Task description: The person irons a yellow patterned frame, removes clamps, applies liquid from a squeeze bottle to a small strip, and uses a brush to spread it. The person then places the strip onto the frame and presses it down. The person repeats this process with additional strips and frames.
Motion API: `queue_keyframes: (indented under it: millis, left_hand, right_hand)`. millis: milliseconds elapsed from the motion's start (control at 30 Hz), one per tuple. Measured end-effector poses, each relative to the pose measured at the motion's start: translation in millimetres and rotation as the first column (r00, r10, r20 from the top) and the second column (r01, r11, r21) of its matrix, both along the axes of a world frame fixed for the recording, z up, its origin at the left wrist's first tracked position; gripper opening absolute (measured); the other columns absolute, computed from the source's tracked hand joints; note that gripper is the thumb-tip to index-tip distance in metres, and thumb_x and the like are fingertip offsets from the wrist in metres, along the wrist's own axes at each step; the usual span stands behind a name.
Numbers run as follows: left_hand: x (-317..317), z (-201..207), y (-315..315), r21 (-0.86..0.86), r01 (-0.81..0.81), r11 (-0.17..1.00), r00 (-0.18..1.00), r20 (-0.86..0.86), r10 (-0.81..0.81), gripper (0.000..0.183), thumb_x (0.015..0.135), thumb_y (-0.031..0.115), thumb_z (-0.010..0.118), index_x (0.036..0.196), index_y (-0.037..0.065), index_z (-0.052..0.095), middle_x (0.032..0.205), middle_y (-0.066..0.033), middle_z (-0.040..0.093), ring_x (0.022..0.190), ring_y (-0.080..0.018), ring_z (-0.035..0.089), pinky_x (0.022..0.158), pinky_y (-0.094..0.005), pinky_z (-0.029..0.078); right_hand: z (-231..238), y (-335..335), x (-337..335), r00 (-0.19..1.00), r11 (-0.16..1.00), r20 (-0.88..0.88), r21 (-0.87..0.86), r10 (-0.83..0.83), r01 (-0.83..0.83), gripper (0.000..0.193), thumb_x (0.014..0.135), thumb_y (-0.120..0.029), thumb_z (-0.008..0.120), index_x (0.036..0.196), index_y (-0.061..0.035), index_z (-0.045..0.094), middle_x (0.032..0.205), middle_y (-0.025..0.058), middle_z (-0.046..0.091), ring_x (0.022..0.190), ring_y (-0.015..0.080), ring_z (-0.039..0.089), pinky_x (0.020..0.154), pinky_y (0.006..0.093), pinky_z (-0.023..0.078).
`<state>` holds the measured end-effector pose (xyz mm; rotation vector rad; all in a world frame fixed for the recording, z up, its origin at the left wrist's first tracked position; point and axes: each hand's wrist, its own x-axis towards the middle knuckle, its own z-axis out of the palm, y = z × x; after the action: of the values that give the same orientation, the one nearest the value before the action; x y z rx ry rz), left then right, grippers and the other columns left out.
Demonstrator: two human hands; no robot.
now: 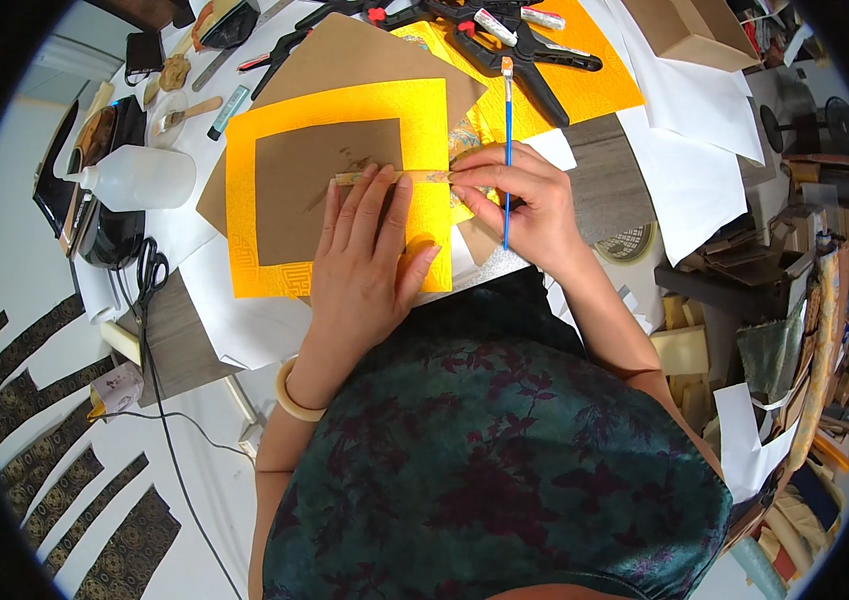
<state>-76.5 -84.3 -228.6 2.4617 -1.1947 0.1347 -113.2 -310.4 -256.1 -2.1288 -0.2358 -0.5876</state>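
A narrow patterned strip [432, 176] lies crosswise over a brown panel with a wide yellow border [423, 120], toward the near middle of the table [606, 170]. One end sits on the brown centre, the other at the border's right edge; its middle is hidden under fingers. The left hand [366, 225] lies flat over strip and panel, its grip open, fingers slightly apart. The right hand [527, 200] has its grip closed in a pinch of thumb and fingers on the strip's right end; the fingertips cover the exact contact. A blue brush [508, 110], bristles pointing to the far edge, crosses the right hand; fingers hide part of it, so how it is held is hard to tell.

Under the panel is a larger brown board [344, 60], mostly covered. Beyond it, at the far edge, black clamps [519, 50] lie on yellow sheets [609, 75], some cut off by the frame. Toward the left edge stand a translucent bottle [144, 178] and a teal tube [229, 112]; nearer, black scissors [151, 270] lie by the left edge. At the far right corner, an open cardboard box [694, 35] is cut off.
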Motion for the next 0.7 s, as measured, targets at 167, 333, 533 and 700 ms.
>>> queue_keyframes:
  millis: [167,333,533,700]
  left_hand:
    - [0.0,4.4,-0.6,0.031,0.009,0.999,1.0,0.01,-0.009,0.062,0.094,0.034,0.066,0.148,0.008,0.05,0.144,-0.0204,0.047,0.139,-0.0401,0.043,0.12,-0.061,0.026]
    - [-0.5,5.2,-1.9,0.032,0.0,0.999,1.0,-0.004,0.001,0.064,0.093,0.039,0.067,0.149,0.013,0.051,0.143,-0.0198,0.047,0.138,-0.0403,0.043,0.12,-0.0625,0.024]
    - [-2.2,4.2,-6.6,0.039,-0.03,0.999,0.999,0.04,0.028,0.066,0.091,0.045,0.067,0.146,0.01,0.053,0.138,-0.0209,0.05,0.137,-0.0395,0.044,0.117,-0.0625,0.028]
    - [-3.1,0.8,-7.3,0.025,-0.053,0.998,0.997,0.065,0.051,0.065,0.091,0.045,0.068,0.145,0.01,0.054,0.138,-0.0204,0.051,0.136,-0.039,0.045,0.117,-0.0625,0.028]
  right_hand:
    - [-2.5,-0.7,0.6,0.999,1.0,0.037,-0.013,0.0,0.001,0.018,0.076,0.0,0.08,0.093,-0.0045,0.077,0.1,0.0082,0.074,0.09,0.0261,0.069,0.081,0.0355,0.055]
    - [-2.0,0.9,-0.4,1.0,1.0,0.018,-0.027,-0.016,0.016,0.018,0.077,-0.001,0.081,0.094,-0.0043,0.077,0.099,0.0089,0.075,0.092,0.0263,0.07,0.082,0.0353,0.055]
    - [0.7,0.8,1.5,1.0,1.0,0.001,0.011,-0.029,0.029,0.017,0.075,-0.002,0.082,0.092,-0.0041,0.076,0.097,0.0085,0.075,0.09,0.0261,0.069,0.08,0.0353,0.054]
    - [-0.9,1.5,2.9,0.999,1.0,0.045,-0.006,-0.03,0.03,0.016,0.075,-0.003,0.081,0.09,-0.0062,0.075,0.095,0.005,0.074,0.088,0.0257,0.067,0.079,0.0358,0.055]
